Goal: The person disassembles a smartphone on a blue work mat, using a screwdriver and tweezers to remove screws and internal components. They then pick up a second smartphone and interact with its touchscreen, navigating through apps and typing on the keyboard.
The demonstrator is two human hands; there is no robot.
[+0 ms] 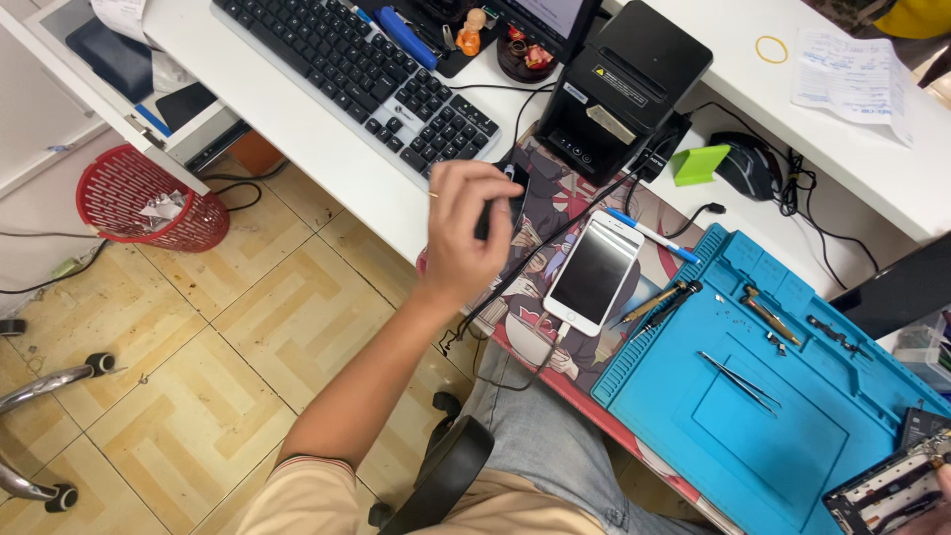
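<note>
My left hand reaches out over the desk edge, its fingers curled around a black computer mouse on a printed mouse pad. Just right of it a white smartphone lies face up with a dark screen and a cable plugged into its lower end. Only a sliver of my right hand shows at the bottom right corner, holding an opened phone body over a blue repair mat.
On the mat lie tweezers and screwdrivers. A blue pen lies beside the phone. A keyboard, a black receipt printer and a second mouse stand on the white desk. A red basket sits on the floor.
</note>
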